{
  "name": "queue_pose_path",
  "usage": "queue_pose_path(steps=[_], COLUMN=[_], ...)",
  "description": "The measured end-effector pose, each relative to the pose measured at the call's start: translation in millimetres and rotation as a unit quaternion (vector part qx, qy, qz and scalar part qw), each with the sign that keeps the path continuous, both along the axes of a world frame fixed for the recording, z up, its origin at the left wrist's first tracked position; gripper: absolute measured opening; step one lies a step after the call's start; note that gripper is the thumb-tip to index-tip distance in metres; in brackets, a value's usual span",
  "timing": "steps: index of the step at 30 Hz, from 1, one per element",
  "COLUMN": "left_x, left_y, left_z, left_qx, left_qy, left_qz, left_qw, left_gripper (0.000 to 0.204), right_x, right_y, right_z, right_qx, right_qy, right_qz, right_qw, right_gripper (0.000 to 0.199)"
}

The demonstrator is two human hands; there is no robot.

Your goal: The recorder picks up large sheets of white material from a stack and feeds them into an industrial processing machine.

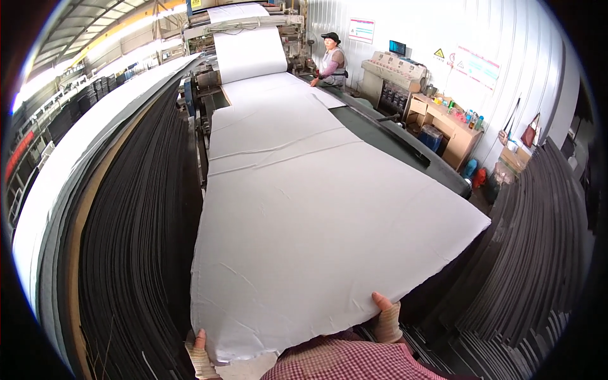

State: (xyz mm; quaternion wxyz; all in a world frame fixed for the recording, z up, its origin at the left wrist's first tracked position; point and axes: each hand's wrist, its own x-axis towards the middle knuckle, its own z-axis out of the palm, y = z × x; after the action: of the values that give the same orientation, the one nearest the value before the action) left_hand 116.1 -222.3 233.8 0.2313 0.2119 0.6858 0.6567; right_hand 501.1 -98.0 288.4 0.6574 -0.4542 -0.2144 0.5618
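Observation:
A wide sheet of white fabric (pixel 297 228) stretches from the machine at the far end down to my body, with creases across its upper middle. At its near left corner my left hand (pixel 200 356), in a pale cuff or glove with bare fingertips, grips the edge, thumb on top. My right hand (pixel 387 316) holds the near edge further right, its thumb also on the upper side. The other fingers of both hands are hidden beneath the sheet. The sheet's right corner juts out free, past my right hand.
Tall stacks of black sheets (pixel 136 221) stand at left, white sheets (pixel 57 209) beside them; more black stacks (pixel 525 253) rise at right. A roller machine (pixel 244 54) feeds the fabric. Beside the green conveyor bed (pixel 392 142) stands a co-worker (pixel 331 63), near a control console (pixel 394 71) and wooden desk (pixel 443 120).

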Motion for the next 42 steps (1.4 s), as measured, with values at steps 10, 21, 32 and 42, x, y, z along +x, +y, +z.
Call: queue_pose_path(steps=[10, 21, 32, 42], left_x=[25.2, 11.4, 88.6, 35.9], left_y=[19.8, 25.4, 62.5, 22.2], left_z=[23.5, -24.9, 23.5, 45.2], left_qx=[-0.070, -0.036, -0.061, -0.012], left_qy=[-0.007, 0.008, 0.019, -0.024], left_qz=[-0.026, -0.088, -0.102, -0.136], left_qw=[0.997, 0.995, 0.993, 0.990], left_gripper=[0.057, 0.056, 0.047, 0.055], right_x=[13.6, 37.5, 80.4, 43.6], right_y=[20.0, 34.8, 77.3, 40.6], right_z=[-15.0, -27.5, -18.8, 20.2], right_qx=[0.006, 0.012, 0.014, 0.069], right_qy=[0.014, 0.061, -0.013, 0.009], right_qz=[-0.007, -0.034, -0.047, -0.062], right_qw=[1.000, 0.997, 0.999, 0.996], right_gripper=[0.055, 0.053, 0.049, 0.045])
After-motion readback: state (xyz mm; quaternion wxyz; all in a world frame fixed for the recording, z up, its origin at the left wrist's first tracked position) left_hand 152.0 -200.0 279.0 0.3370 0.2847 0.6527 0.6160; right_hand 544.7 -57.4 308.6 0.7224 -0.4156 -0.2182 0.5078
